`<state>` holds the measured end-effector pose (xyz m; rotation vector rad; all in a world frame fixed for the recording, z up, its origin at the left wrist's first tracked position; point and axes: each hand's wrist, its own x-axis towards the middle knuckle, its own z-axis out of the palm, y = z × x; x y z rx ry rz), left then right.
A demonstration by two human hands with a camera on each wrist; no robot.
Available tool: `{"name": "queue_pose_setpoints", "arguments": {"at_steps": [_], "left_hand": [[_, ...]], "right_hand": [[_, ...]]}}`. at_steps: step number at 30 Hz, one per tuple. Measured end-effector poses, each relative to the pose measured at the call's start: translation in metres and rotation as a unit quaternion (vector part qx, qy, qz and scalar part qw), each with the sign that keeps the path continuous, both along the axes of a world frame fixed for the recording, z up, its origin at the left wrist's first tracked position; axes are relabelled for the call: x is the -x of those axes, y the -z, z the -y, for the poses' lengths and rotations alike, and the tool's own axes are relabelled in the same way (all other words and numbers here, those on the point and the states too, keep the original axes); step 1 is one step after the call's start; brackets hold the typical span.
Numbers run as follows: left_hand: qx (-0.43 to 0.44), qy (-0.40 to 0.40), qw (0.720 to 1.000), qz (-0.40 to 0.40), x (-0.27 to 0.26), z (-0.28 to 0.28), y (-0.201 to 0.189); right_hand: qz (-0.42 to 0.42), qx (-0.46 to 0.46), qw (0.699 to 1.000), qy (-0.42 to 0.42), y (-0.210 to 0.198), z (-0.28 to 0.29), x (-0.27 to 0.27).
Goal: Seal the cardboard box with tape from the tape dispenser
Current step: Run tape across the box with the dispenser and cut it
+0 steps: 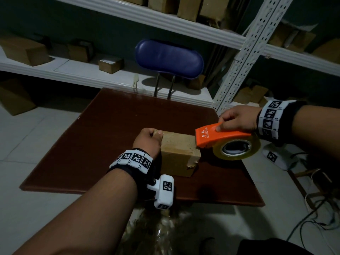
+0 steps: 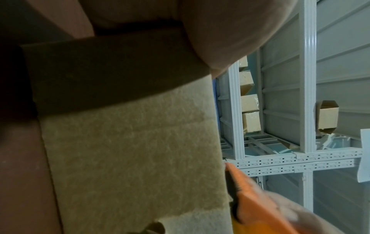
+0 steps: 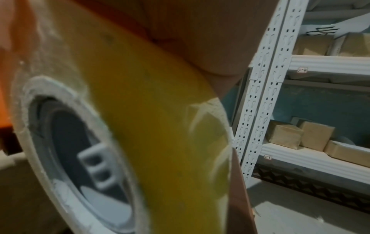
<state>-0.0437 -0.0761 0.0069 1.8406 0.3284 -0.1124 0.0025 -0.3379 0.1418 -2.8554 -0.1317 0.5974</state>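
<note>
left hand (image 1: 148,139) gripping box (image 1: 179,150) to steady it on counter (image 1: 92,144); right hand (image 1: 239,117) clasping dispenser (image 1: 220,137), mouth at box edge for taping.

A dim room with a pale tiled floor (image 1: 46,129). White metal shelving (image 1: 165,21) with perforated uprights (image 1: 244,57) lines the dark teal wall (image 1: 103,32) — its shelves carry brown cardboard parcels (image 1: 24,50). A blue padded chair (image 1: 169,57) stands at the far edge of a low reddish-brown table (image 1: 88,144). Dark cables (image 1: 312,214) trail across the floor on the right.
</note>
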Motion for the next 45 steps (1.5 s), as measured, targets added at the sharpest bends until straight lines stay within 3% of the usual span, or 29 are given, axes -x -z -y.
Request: {"name": "queue_pose_setpoints", "arguments": {"at_steps": [11,19,22,26,31,45], "left_hand": [[-0.036,0.007,0.999,0.004,-0.004,-0.009,0.000],[-0.066,-0.028,0.997,0.018,0.000,-0.046,-0.007],[-0.158,-0.035,0.986,0.048,0.002,-0.048,-0.010],[-0.274,0.015,0.952,0.135,0.003,-0.036,-0.011],[-0.361,0.084,0.925,0.087,0.002,-0.024,-0.010],[-0.349,0.072,0.932,0.067,0.002,-0.024,-0.008]], "right_hand": [[0.008,-0.015,1.000,0.010,0.021,-0.004,0.001],[0.039,-0.038,0.998,-0.009,0.030,-0.043,0.003],[0.036,-0.040,0.998,-0.013,0.028,-0.052,0.002],[0.038,-0.041,0.998,-0.016,0.028,-0.057,0.004],[0.036,-0.050,0.998,-0.018,0.031,-0.055,0.004],[0.009,-0.029,0.999,-0.038,0.022,-0.032,0.004]]}}
